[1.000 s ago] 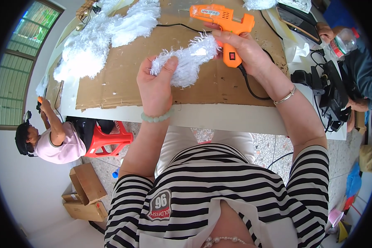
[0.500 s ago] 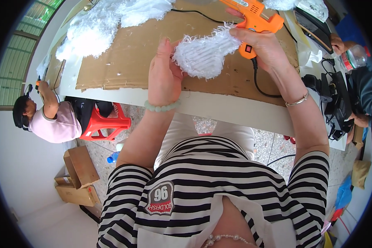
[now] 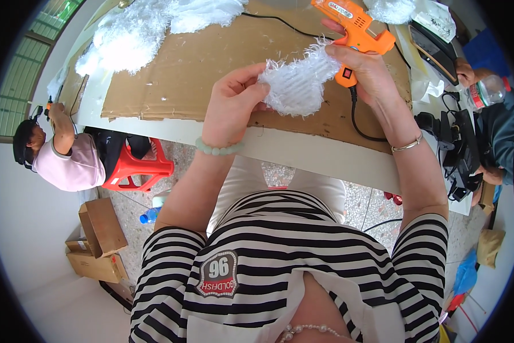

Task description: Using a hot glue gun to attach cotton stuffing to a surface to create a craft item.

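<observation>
A white, shaggy-edged piece of ribbed fabric (image 3: 297,88) hangs between my two hands above the cardboard. My left hand (image 3: 234,103) pinches its left edge between thumb and fingers. In my right hand (image 3: 367,71) is an orange hot glue gun (image 3: 357,28), its nozzle up toward the top of the view and its black cord running down from the handle. The thumb of that hand also presses the fabric's upper right corner. What the fingers behind the glue gun do is partly hidden.
A brown cardboard sheet (image 3: 171,91) covers much of the white table (image 3: 325,151). White fluffy material (image 3: 128,40) lies at the far left. Black adapters and cables (image 3: 457,143) lie at the right, near another person's hand (image 3: 465,71) and a clear bottle (image 3: 488,91). Someone sits on a red stool (image 3: 145,166) at left.
My left hand has gone from loosely spread beside the fabric to pinching its left edge. Fabric and glue gun have shifted slightly right and down in the view.
</observation>
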{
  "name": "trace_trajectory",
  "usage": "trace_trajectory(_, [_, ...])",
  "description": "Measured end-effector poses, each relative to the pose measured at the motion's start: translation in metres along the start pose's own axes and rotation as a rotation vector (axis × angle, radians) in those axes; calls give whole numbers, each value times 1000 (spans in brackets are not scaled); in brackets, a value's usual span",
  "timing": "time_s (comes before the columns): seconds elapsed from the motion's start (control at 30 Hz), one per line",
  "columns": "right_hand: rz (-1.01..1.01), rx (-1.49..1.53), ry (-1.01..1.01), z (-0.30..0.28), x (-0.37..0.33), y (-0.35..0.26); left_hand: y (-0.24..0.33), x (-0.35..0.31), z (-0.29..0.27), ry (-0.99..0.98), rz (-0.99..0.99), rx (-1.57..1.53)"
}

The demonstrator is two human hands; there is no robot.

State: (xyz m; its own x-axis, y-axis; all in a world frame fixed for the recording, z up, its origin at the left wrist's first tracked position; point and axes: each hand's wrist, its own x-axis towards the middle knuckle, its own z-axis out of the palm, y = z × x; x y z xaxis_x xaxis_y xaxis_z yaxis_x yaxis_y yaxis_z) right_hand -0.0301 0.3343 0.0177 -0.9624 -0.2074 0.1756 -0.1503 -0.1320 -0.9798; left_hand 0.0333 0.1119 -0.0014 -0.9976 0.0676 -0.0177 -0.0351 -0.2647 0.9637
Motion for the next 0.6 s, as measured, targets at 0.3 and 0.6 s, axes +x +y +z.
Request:
trace_trajectory(0.3, [55, 51, 42, -12, 10, 16, 10, 3, -1, -79, -109, -144])
trace_trajectory(0.6, [-41, 157, 159, 8, 4, -2, 4, 1, -7, -6, 107, 36])
